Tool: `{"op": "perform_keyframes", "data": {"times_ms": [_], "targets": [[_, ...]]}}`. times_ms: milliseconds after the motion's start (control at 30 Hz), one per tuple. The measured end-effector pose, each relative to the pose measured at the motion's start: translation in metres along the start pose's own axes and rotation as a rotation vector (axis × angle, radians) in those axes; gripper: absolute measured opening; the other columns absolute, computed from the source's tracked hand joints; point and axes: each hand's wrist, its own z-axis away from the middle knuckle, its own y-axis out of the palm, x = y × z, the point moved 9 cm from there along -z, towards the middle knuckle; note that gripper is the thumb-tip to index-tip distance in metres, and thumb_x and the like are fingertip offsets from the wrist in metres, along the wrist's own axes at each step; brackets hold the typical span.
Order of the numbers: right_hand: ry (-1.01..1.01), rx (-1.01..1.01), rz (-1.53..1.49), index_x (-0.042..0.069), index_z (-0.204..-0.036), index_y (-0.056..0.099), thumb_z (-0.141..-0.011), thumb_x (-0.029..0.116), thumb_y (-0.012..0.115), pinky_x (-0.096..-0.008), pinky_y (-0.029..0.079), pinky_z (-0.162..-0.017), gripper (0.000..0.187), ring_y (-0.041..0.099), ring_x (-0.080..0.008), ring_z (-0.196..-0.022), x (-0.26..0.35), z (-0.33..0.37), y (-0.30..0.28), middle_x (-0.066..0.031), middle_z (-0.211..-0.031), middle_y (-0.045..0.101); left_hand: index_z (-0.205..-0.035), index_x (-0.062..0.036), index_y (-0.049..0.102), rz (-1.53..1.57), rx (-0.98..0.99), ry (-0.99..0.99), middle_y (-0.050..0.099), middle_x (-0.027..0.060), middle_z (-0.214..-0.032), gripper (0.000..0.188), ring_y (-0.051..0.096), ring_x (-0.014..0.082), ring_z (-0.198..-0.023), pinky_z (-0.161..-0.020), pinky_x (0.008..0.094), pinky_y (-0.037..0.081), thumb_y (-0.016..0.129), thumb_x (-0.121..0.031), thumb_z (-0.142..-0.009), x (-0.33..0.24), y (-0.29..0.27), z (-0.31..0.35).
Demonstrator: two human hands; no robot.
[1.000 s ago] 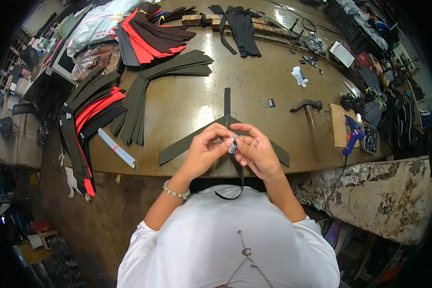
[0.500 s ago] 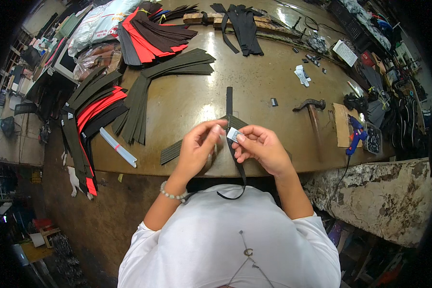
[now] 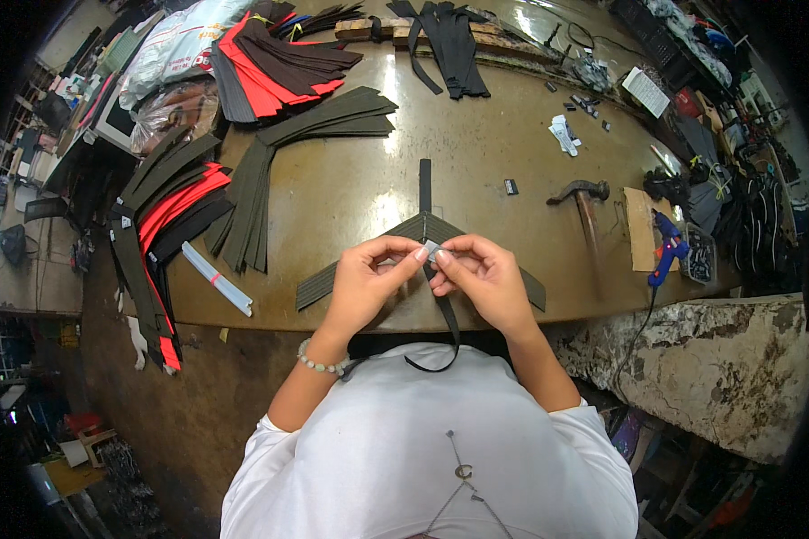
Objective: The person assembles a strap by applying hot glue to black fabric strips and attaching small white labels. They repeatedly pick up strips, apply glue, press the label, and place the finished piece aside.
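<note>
With fingers of left hand [image 3: 367, 278] and right hand [image 3: 489, 278], pinched small flat grey-white tag [image 3: 432, 251] just inside near edge of table [image 3: 351, 193], over chevron of ribbed dark strips [image 3: 317, 286]; had thin limp black strap [image 3: 449, 316] curling past that edge.

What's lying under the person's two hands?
Dark green bent strips lie on the brown table, their ends showing past the left hand and right hand. Whatever lies directly beneath the hands is covered.

Wht bag [image 3: 164, 52] has red print [image 3: 204, 61], mostly illeg.
</note>
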Motion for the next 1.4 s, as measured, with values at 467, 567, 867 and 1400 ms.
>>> {"op": "perform_keyframes", "data": {"times_ms": [467, 567, 867, 1400], "targets": [[0.086, -0.167, 0.719, -0.001, -0.079, 0.063, -0.087, 0.022, 0.074, -0.0254, 0.041, -0.04, 0.026, 0.055, -0.0085, -0.044, -0.01, -0.059, -0.035, -0.0024, -0.061, 0.06, -0.087, 0.0056, 0.069, -0.614, -0.089, 0.19, 0.069, 0.0164, -0.075, 0.028, 0.064, 0.0184, -0.064, -0.062, 0.0315, 0.05, 0.072, -0.022, -0.087, 0.008, 0.0, -0.055], [0.109, -0.155, 0.698, -0.001, -0.077, 0.062, -0.087, 0.022, 0.074, -0.0252, 0.04, -0.038, 0.028, 0.054, -0.0083, -0.042, -0.014, -0.059, -0.037, -0.0014, -0.059, 0.058, -0.087, 0.0049, 0.065, -0.644, -0.067, 0.212, 0.065, 0.013, -0.069, 0.028, 0.062, 0.0171, -0.062, -0.059, 0.032, 0.049, 0.073, -0.022, -0.086, 0.007, 0.001, -0.057], [0.153, -0.129, 0.678, -0.001, -0.076, 0.06, -0.086, 0.022, 0.076, -0.0251, 0.039, -0.037, 0.03, 0.053, -0.008, -0.041, -0.013, -0.062, -0.038, -0.001, -0.057, 0.057, -0.096, -0.0012, 0.054, -0.631, -0.127, 0.209, 0.058, 0.0043, -0.059, 0.031, 0.053, 0.0101, -0.048, -0.046, 0.0273, 0.043, 0.077, -0.019, -0.084, 0.01, -0.006, -0.066], [0.159, -0.111, 0.655, -0.001, -0.077, 0.06, -0.086, 0.021, 0.076, -0.0251, 0.04, -0.037, 0.029, 0.054, -0.0086, -0.041, -0.016, -0.064, -0.037, -0.002, -0.057, 0.059, -0.091, -0.0053, 0.062, -0.613, -0.031, 0.183, 0.052, -0.0001, -0.077, 0.028, 0.048, 0.0101, -0.066, -0.06, 0.0255, 0.041, 0.08, -0.011, -0.07, 0.01, -0.004, -0.038]]}}
